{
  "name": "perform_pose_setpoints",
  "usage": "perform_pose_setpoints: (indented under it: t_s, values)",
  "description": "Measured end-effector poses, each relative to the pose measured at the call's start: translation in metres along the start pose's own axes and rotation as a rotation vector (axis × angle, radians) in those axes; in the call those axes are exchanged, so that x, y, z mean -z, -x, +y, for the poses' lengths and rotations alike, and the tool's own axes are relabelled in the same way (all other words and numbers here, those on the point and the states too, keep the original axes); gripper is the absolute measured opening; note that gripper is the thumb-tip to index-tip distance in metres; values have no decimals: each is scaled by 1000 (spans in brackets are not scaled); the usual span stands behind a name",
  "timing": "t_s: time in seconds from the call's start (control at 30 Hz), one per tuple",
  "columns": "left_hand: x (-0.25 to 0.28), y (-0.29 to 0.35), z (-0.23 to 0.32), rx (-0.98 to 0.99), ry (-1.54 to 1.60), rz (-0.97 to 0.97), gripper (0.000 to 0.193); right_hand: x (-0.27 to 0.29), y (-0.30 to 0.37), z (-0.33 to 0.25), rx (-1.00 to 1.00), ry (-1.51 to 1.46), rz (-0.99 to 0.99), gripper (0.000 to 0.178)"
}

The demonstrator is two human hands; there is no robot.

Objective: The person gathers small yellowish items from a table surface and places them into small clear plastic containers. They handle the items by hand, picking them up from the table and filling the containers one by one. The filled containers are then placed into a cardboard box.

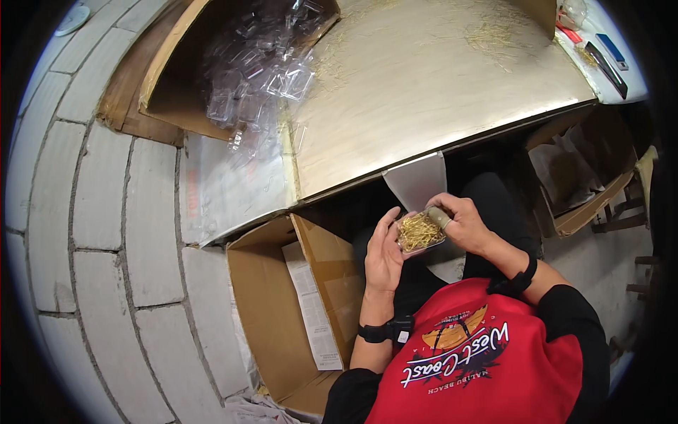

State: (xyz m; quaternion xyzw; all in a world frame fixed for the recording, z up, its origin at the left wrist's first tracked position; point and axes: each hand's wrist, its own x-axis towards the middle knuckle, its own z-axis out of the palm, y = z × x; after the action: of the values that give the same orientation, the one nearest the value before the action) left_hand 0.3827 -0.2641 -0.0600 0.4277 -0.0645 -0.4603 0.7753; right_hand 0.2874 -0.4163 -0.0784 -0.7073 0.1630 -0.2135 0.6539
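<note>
Over my lap, a small clear plastic box (421,249) is heaped with thin gold-coloured metal pieces (419,232) that look like pins. My left hand (383,256) holds it from the left, with the fingers up along its side and the palm partly showing. On the opposite side my right hand (460,220) is curled against the box's far right corner. A pale covering sits on one of its digits, which presses at the edge of the heap. The tips of the right fingers are partly hidden behind the box.
Ahead stands a pale work board (438,85) with loose gold pieces scattered at its far side. Many clear plastic cases (258,88) spill from a tipped carton (166,78) at the left. An open cardboard box (272,318) stands beside me, another carton (579,177) at the right.
</note>
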Motion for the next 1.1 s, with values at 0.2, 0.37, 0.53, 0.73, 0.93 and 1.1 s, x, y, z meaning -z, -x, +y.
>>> perform_pose_setpoints:
  t_s: [0.2,0.37,0.53,0.73,0.93,1.1]
  values:
    - [1,-8,-12,-33,-194,107,32,-1,1,0,-68,42,-74,16]
    - [3,-6,-21,-88,-225,176,21,-2,3,-7,-163,-34,-180,22]
    - [-3,-8,-16,-85,-134,199,17,-10,0,-1,-121,-96,-88,20]
    - [14,-7,-27,81,152,117,16,-11,0,-7,9,9,-132,14]
    - [14,-7,-29,81,126,70,19,-11,2,7,-41,-147,-97,12]
    - [5,1,-18,50,166,-12,27,-9,2,11,-110,-211,-77,12]
